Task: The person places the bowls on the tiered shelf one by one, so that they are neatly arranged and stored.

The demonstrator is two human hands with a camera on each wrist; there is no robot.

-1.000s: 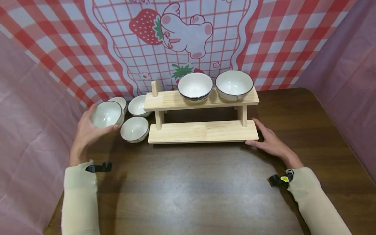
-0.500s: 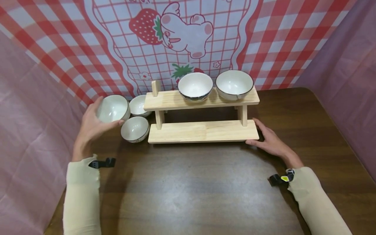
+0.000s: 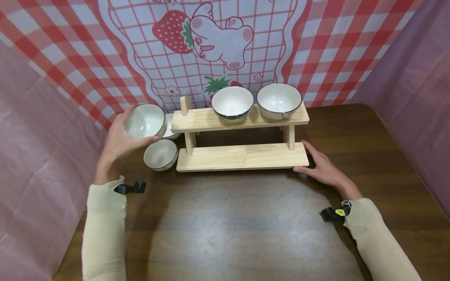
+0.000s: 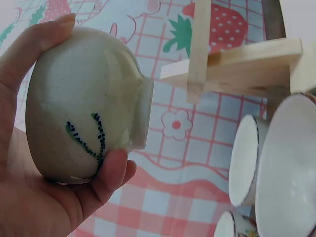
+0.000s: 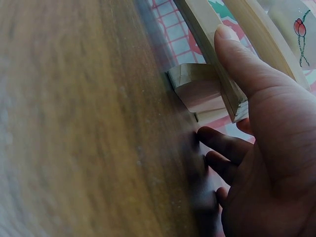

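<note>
My left hand holds a pale bowl by its side, thumb and fingers spread round it. In the left wrist view its outside shows a dark dotted sprig, and the bowl is tipped sideways to that camera. It hangs left of a two-tier wooden shelf, above other bowls. My right hand grips the right end of the lower board, thumb on the front edge. On the upper board stand a bowl with a blue-patterned outside and a dark-rimmed bowl.
Left of the shelf, a bowl stands on the brown table. Behind it another bowl is partly covered by the held one. A checked strawberry cloth hangs close behind the shelf, with pink cloth at both sides.
My left hand has carried its bowl right and away from me, towards the shelf's upper left end; it now covers a bowl seen earlier behind it. The right hand stays on the shelf.
</note>
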